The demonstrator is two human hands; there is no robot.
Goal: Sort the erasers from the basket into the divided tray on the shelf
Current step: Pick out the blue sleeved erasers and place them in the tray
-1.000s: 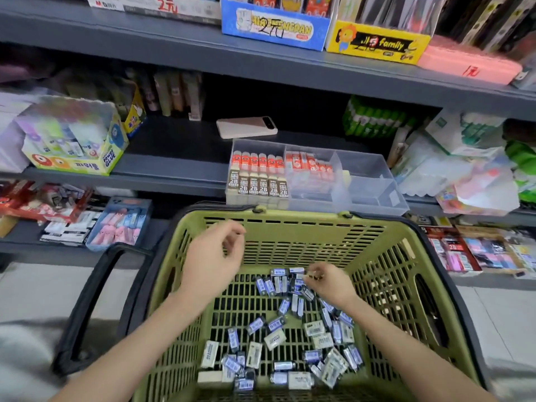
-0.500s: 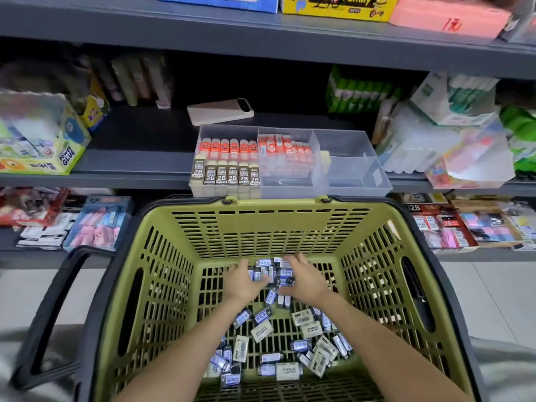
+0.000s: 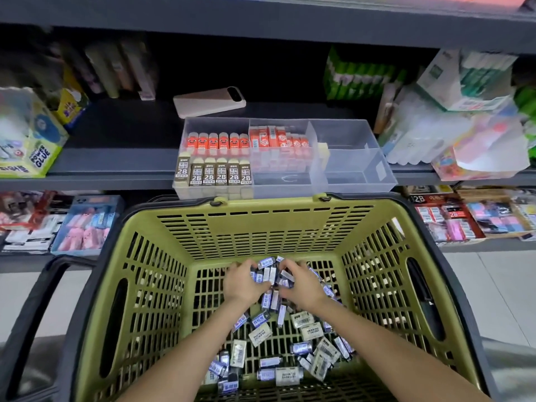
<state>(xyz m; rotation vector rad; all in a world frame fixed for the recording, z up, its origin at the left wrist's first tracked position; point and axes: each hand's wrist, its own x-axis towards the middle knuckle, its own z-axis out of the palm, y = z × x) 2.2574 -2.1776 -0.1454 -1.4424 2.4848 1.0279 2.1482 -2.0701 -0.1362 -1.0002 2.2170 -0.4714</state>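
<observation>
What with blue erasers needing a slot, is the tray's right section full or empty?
Nearly empty: one beige eraser by the divider, otherwise the tray floor is bare.

Stationery shop, retail aisle. Grey tiered shelving [image 3: 116,158] packed with boxed stock facing out. POWER GLUE display carton [image 3: 37,152] at left, green multipacks [image 3: 356,76] at back right, open display boxes [image 3: 446,221] marked 2B on lower tier. Clear divided tray [image 3: 348,175] at shelf edge holds 2B erasers [image 3: 214,175] and orange-sleeved erasers [image 3: 217,142] in neat rows. Green plastic shopping basket [image 3: 261,224] with black handles in front, loose erasers [image 3: 311,332] in bottom. Tiled floor [image 3: 487,285] below.
</observation>
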